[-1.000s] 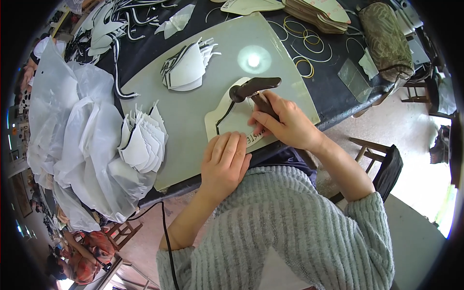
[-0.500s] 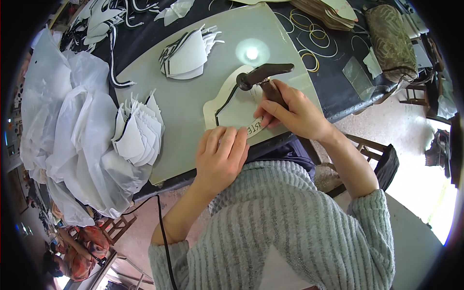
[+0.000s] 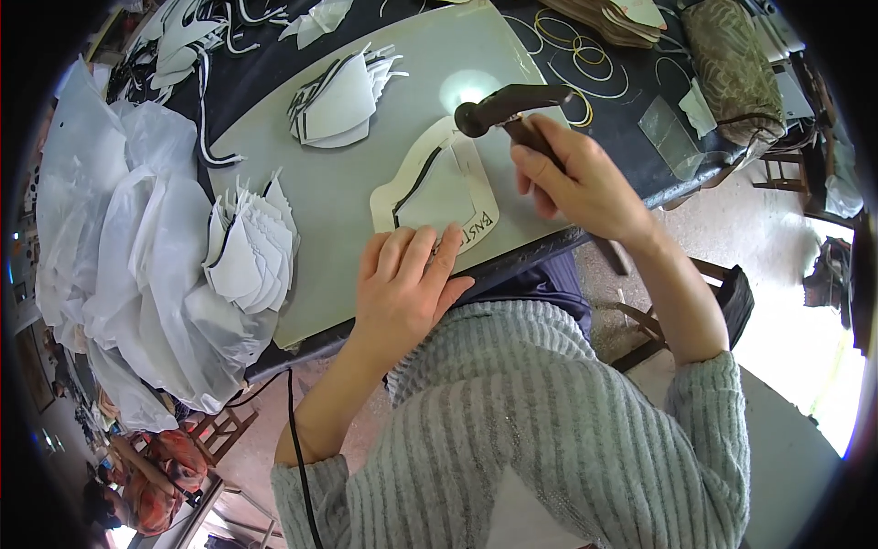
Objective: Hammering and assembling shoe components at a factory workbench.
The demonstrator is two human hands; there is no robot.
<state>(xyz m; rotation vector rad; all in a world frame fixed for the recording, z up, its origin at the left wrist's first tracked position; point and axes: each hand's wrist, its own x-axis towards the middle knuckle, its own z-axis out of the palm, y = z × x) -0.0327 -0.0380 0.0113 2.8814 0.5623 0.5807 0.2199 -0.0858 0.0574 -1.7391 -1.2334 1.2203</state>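
Note:
My right hand is closed around the handle of a dark hammer. The hammer's head is raised above the far end of a cream curved template, apart from it as far as I can tell. On the template lies a white shaped piece with a black strip along its left edge. Spread fingers of my left hand press flat on the template's near edge, covering part of it. Dark lettering shows on the template's near right edge.
A grey-green board lies under the work. Stacks of white black-edged pieces stand at its far side and left. Clear plastic bags cover the table's left. Cord loops and a patterned roll lie far right.
My right hand has lifted the hammer away from the template, up and to the right. My left hand has stretched its fingers and thumb wider, still on the near edge.

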